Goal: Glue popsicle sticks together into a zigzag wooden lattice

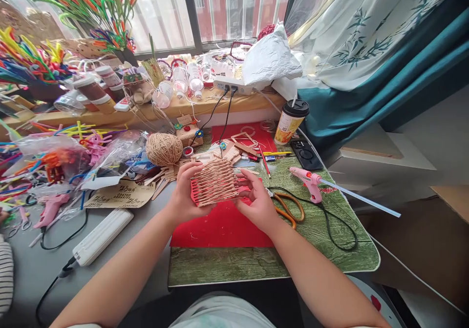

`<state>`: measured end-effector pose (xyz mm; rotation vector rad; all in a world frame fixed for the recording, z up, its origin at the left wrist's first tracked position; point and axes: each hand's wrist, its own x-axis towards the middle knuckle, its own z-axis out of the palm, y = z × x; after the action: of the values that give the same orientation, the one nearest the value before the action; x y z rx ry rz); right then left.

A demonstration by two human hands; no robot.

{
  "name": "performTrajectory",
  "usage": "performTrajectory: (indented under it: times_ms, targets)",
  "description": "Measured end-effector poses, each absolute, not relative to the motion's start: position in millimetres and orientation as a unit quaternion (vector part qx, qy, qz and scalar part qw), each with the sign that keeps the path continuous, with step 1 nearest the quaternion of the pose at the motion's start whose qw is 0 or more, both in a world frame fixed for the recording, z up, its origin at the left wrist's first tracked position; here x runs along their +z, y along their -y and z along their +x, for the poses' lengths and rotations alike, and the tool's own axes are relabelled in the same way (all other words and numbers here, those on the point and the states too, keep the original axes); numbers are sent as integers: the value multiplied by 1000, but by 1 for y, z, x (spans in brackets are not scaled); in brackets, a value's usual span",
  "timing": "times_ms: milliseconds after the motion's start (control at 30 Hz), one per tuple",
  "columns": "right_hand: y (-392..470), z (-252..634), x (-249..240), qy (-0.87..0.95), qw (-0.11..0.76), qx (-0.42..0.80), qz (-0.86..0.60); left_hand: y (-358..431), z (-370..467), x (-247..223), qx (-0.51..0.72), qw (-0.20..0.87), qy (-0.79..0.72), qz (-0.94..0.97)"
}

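Note:
Over the red mat I hold up a small woven twine piece, its tan strands running in close rows with gaps between them. My left hand grips its left side, thumb along the lower edge and fingers behind the upper corner. On the right edge, my right hand holds it between thumb and curled fingers. Just behind the piece are loose wooden sticks. A ball of twine sits to the left of them. Orange-handled scissors lie to the right of my right hand.
A pink glue gun with a long glue stick rests at the right, its cord looping nearby. Behind it are a phone and a lidded cup. A white power strip lies left. Another person's striped sleeve shows at the left edge.

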<state>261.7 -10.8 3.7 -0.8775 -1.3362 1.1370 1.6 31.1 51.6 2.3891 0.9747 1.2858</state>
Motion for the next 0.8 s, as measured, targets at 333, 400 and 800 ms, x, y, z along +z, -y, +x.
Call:
performTrajectory:
  times_ms: [333, 400, 800]
  targets:
    - [9, 265, 18, 621, 519, 473, -348, -18, -21, 23, 468, 185, -363, 784]
    - [10, 264, 21, 600, 523, 493, -351, -16, -23, 19, 461, 190, -369, 785]
    - [-2, 264, -2, 549, 499, 539, -401, -16, -25, 12, 445, 227, -386, 775]
